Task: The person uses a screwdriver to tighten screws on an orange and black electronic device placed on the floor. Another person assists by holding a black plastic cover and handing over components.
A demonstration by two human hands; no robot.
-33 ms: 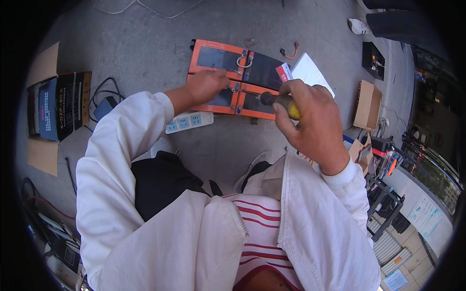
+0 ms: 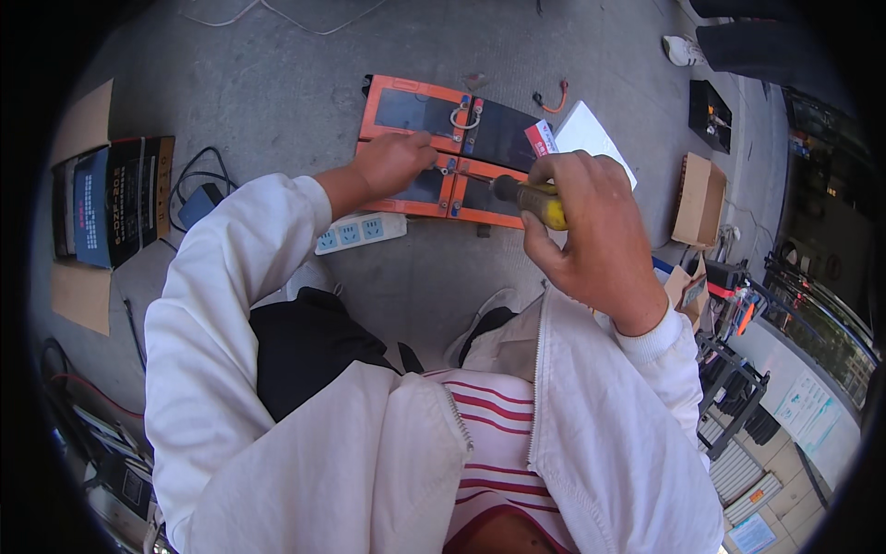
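Observation:
Several orange-and-black batteries (image 2: 411, 109) lie side by side on the floor in front of me, with terminals where they meet in the middle. A short pale looped wire (image 2: 459, 117) joins terminals on the far pair. In my right hand (image 2: 600, 231) is a screwdriver (image 2: 528, 199) with a yellow and dark handle. Its thin shaft points left across the near right battery, toward a terminal by my left fingertips. My left hand (image 2: 395, 166) reaches over the near left battery, fingers closed at that terminal; what they pinch is hidden.
A white power strip (image 2: 362, 232) lies just nearer than the batteries. To the left stand an open carton (image 2: 111, 203) and a charger-like box with a cable (image 2: 199, 204). A white box (image 2: 593, 138) and a short orange cable (image 2: 556, 100) are on the right. Another person's shoe (image 2: 683, 51) shows top right.
My right hand and the screwdriver handle have shifted and turned very slightly. My left hand stays at the same terminal.

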